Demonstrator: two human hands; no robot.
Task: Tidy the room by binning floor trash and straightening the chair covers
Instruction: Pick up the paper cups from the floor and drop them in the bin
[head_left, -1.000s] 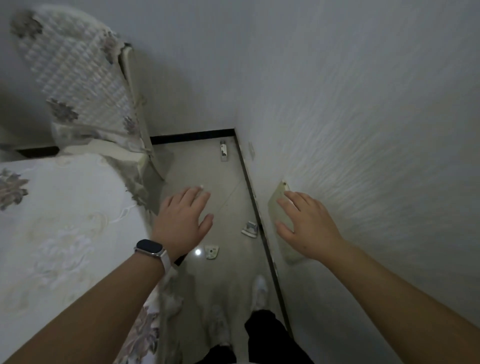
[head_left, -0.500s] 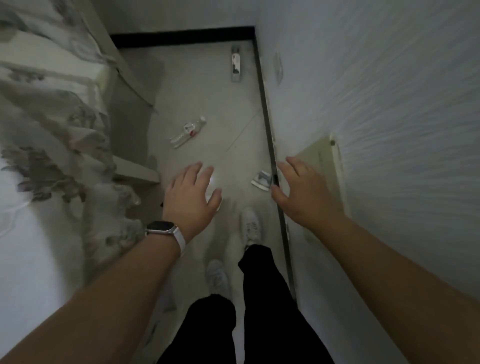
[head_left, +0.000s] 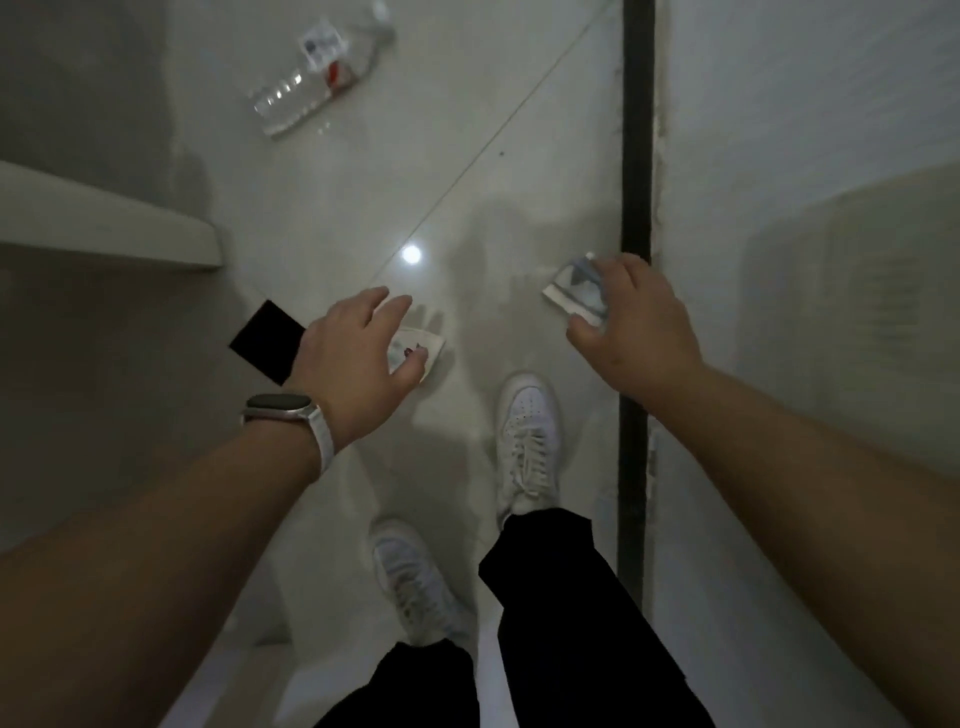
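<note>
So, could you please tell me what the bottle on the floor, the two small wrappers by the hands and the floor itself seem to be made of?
The bottle looks like clear, thin plastic: see-through, ribbed, with a paper or film label. The wrapper under the left hand and the wrapper at the right hand look like printed paper or foil, creased; too blurred to settle. The floor looks like glossy pale tile, reflecting a lamp, with a joint line.

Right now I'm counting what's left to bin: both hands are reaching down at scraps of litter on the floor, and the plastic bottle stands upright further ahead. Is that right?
Not quite. The plastic bottle lies on its side on the floor, not upright; the head view shows it. The rest holds: the left hand and the right hand both reach down at scraps of litter.
</note>
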